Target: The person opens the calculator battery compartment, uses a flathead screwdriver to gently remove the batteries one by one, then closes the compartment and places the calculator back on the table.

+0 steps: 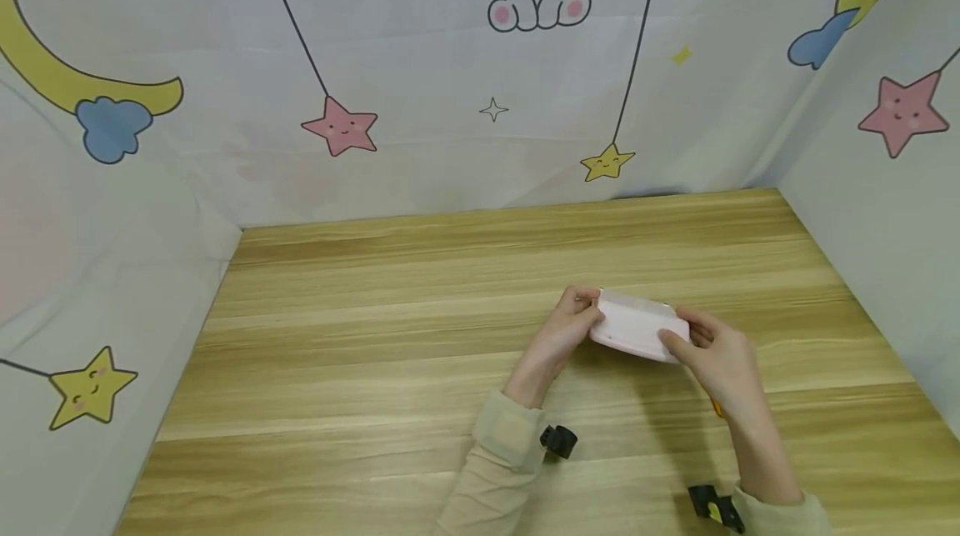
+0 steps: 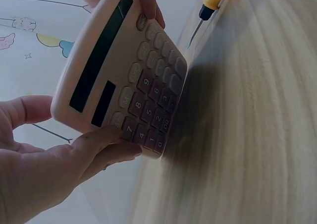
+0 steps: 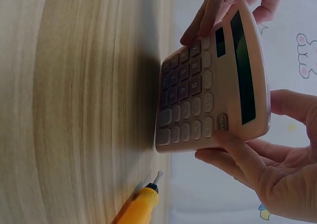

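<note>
A pale pink calculator (image 1: pixel 633 328) is tilted up off the wooden table, held between both hands. My left hand (image 1: pixel 558 336) pinches its left end with thumb and fingers. At the other end, my right hand (image 1: pixel 720 365) grips it the same way, fingertips beside the ON key. Both wrist views show the keypad side of the calculator (image 2: pixel 138 105), with its dark display and a small solar strip; the head view shows only a plain pale surface without keys. An orange-handled screwdriver (image 3: pixel 138 206) lies on the table, mostly hidden behind the right forearm in the head view.
The wooden table (image 1: pixel 360 353) stretches to the left and behind the hands. White cloth walls (image 1: pixel 420 61) printed with stars, moons and a cartoon animal enclose its back and sides. Black camera mounts (image 1: pixel 558 441) sit at both wrists.
</note>
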A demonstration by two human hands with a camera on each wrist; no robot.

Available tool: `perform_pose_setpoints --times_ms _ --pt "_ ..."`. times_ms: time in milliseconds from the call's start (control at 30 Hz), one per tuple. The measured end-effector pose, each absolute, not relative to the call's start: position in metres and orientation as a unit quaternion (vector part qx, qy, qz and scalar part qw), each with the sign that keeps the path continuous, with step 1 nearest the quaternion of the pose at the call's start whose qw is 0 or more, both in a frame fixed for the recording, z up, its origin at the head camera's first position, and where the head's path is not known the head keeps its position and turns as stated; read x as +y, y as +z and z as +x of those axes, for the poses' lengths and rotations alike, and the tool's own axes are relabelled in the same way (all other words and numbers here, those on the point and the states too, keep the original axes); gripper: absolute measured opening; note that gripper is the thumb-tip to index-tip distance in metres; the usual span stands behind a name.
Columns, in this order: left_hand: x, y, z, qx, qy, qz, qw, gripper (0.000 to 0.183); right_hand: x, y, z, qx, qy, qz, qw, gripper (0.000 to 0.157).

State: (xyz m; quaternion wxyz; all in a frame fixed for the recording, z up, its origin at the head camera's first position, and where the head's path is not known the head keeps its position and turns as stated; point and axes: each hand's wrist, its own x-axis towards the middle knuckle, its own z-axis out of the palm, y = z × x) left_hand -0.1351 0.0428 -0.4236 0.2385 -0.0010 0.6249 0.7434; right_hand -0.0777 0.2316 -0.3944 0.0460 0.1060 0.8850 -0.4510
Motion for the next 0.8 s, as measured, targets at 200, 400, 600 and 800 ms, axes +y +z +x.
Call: perform_pose_setpoints --times_ms 200,400,600,800 --pt "0.043 -0.427 -0.135 0.634 0.735 0.01 0.239 0.039 0.232 -0.399 -0.077 0.895 -0.433 0.098 0.034 0.062" --pt "0.043 -0.429 -0.135 0.634 0.735 0.013 0.24 0.045 0.231 -0.401 -0.076 0.904 -0.415 0.092 0.041 0.062" --pt "0.043 -0.43 -0.134 0.637 0.73 0.0 0.247 0.043 0.23 -0.403 -0.076 0.911 -0.398 0.088 0.063 0.066" --pt "0.043 -0.433 -0.135 0.641 0.725 -0.003 0.252 0.042 0.231 -0.406 -0.077 0.916 -0.385 0.083 0.079 0.068"
